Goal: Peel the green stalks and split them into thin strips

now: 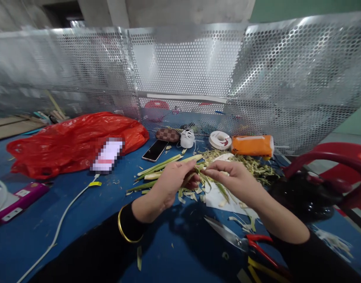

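In the head view, my left hand [177, 179] is closed around a green plant stalk; its far fingers are partly hidden. My right hand [233, 179] pinches thumb and fingers together on a green strip [211, 182] of the same stalk, close to my left fingertips. Several pale green stalks [159, 167] lie side by side beyond my left hand. Peeled scraps [190, 195] are scattered below the hands, some on a white paper [215, 196]. A heap of shredded peelings [257, 165] lies past my right hand. Red-handled scissors [237, 239] rest open nearer to me.
A red plastic bag [71, 137] and a lit phone [108, 155] on a white cable lie left, near a purple power strip [24, 200]. A dark phone [156, 150], a white spool [220, 140] and an orange packet [252, 145] stand behind. A dark kettle [304, 194] is right.
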Available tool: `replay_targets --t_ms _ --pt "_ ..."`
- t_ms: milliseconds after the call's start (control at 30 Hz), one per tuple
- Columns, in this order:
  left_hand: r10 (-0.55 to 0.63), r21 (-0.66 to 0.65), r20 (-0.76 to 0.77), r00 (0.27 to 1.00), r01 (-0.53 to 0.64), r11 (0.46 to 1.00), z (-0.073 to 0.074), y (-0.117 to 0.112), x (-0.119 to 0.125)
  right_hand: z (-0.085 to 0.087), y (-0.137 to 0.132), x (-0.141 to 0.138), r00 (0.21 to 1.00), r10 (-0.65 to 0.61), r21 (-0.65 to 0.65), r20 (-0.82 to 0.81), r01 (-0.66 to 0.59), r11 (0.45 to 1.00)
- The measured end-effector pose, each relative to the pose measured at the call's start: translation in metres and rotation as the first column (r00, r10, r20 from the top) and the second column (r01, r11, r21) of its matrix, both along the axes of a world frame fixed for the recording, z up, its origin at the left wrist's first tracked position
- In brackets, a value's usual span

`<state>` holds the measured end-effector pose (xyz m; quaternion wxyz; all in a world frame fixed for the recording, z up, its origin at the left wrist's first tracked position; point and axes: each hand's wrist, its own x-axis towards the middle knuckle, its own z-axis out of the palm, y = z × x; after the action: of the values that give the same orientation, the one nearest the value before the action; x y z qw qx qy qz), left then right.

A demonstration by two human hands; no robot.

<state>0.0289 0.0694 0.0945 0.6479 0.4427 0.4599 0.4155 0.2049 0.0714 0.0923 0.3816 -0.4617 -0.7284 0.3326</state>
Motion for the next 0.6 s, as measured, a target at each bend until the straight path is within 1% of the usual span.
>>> replay_targets --t_ms 67,167,267,333,433,533,600 --pt "-0.001 0.042 -0.012 1.000 0.002 0.999 -0.001 0.000 -0.001 -0.004 -0.001 -0.007 1.000 0.017 -0.031 -0.012 -0.018 0.999" --pt "0.016 0.087 -0.032 0.999 -0.013 0.996 -0.003 0.000 0.000 -0.009 -0.004 -0.015 0.998 -0.001 -0.095 -0.065 -0.005 0.995" --pt "0.054 0.077 -0.039 0.998 -0.050 0.996 -0.007 0.001 0.002 -0.010 -0.005 -0.018 0.995 -0.002 -0.077 -0.095 -0.005 0.997" --pt "0.081 0.058 -0.027 0.996 -0.080 0.995 -0.010 0.002 0.004 -0.011 -0.005 -0.018 0.998 0.008 -0.048 -0.069 -0.011 0.999" --pt "0.112 0.029 0.010 0.994 -0.112 0.993 -0.015 0.003 0.005 -0.012 -0.003 -0.018 0.999 0.027 -0.070 -0.042 -0.030 0.997" --pt "0.077 0.020 0.036 0.996 -0.078 0.997 -0.015 0.003 0.003 -0.015 -0.001 -0.018 0.997 0.033 -0.108 -0.072 -0.041 0.993" --pt "0.049 0.016 0.027 0.998 -0.049 0.999 -0.012 0.003 0.001 -0.015 -0.001 -0.018 0.998 0.003 -0.088 -0.068 -0.009 0.996"
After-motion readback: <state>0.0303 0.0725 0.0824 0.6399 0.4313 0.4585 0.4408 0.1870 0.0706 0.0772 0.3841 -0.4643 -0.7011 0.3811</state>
